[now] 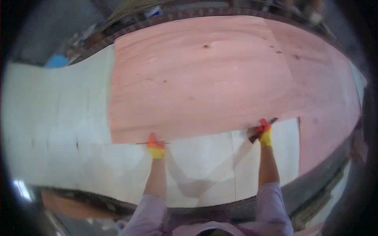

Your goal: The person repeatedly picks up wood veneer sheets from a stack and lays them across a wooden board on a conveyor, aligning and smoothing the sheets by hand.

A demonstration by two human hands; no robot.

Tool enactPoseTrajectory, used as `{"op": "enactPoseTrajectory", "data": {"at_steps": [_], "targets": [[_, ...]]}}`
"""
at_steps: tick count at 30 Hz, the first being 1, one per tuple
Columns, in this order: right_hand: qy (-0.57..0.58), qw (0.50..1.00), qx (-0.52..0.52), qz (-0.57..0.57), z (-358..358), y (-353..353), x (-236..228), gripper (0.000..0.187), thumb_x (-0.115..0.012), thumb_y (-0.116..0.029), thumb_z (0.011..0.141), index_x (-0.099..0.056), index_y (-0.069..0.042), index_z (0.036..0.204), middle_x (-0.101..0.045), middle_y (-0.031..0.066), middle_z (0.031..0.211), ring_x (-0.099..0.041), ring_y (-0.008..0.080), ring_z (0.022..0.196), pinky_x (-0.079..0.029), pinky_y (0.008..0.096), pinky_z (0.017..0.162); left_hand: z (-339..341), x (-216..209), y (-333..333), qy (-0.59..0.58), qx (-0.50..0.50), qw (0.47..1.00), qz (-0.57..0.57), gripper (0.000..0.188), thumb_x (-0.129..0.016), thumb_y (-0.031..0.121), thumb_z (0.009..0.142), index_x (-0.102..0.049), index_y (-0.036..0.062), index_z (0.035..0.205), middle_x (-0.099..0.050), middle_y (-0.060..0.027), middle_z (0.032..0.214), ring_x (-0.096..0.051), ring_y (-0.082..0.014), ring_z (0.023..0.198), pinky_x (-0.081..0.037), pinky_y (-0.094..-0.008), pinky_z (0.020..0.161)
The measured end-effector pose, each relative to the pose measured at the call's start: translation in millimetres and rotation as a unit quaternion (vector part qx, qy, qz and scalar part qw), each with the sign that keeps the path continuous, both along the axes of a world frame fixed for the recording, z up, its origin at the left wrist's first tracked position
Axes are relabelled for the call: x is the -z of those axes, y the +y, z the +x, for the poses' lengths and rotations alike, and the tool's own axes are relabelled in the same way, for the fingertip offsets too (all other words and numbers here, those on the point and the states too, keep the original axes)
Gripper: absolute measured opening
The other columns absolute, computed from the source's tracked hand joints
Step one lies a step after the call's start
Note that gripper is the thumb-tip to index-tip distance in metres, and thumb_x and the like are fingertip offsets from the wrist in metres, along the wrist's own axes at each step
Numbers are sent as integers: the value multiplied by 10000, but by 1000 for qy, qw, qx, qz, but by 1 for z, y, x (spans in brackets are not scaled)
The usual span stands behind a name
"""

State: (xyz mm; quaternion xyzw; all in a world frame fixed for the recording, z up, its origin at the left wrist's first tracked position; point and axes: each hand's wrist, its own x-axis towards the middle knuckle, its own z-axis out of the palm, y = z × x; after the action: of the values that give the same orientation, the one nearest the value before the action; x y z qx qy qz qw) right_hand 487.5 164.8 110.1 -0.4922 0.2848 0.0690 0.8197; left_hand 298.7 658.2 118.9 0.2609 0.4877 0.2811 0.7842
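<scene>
A broad pinkish-red wood veneer sheet (189, 78) lies over pale, whitish veneer sheets (197, 161). My left hand (156, 147), in an orange and yellow glove, closes on a thin dark stick-like piece (141, 143) at the pink sheet's near edge. To the right, my right hand (265, 133) wears a matching glove. It grips a dark tool with a wide, flat, wedge-shaped end (252, 135) pointing to the lower left and a narrow end sticking out at the upper right. This tool sits over the seam where pink meets pale; blur hides its exact kind.
Another pink sheet (325, 90) runs down the right side. More pale veneer (55, 106) spreads to the left. Beyond the far edge lie a blue object (57, 61) and blurred clutter. Shadows of my arms fall on the near pale sheet.
</scene>
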Motion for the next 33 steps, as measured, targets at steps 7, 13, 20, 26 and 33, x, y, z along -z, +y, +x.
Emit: {"op": "enactPoseTrajectory", "data": {"at_steps": [7,13,20,26,33], "targets": [[5,999,-15,-47,3,23,-29,133,-619,-224,798,-549,-128,738,-496,-23,580,-442,96,448,-382,245,432,-7,110,42,25,7,998,63,145,-657,231,814,-540,156,770,-498,22,675,-402,-111,453,-318,-245,368],[40,990,-104,-80,-31,59,-66,191,-656,-261,803,-584,-136,927,-581,-6,728,-447,96,425,-381,258,383,-16,150,83,45,58,973,218,232,-660,351,810,-541,154,775,-443,11,608,-360,-117,433,-290,-255,349],[-3,927,-332,-175,-247,69,-27,860,-595,-73,756,-100,-171,1453,-582,100,933,-412,128,407,-361,236,359,-70,-33,28,192,333,911,150,436,-565,495,845,-608,75,952,-652,-67,761,-506,-116,477,-396,-252,443],[1,853,-389,-347,-363,136,-64,693,-573,-131,762,-289,-92,1393,-519,101,1063,-468,145,445,-355,245,342,-400,-4,25,143,-140,952,232,223,-600,272,871,-591,79,981,-608,-9,783,-531,-84,608,-402,-231,493],[97,870,-408,-260,-491,191,-75,268,-614,-264,805,-529,-86,985,-572,51,721,-412,137,348,-347,285,308,-623,-54,108,294,-342,820,354,757,-747,75,722,-343,51,1361,-476,-139,1220,-555,-222,897,-483,-338,806]]}}
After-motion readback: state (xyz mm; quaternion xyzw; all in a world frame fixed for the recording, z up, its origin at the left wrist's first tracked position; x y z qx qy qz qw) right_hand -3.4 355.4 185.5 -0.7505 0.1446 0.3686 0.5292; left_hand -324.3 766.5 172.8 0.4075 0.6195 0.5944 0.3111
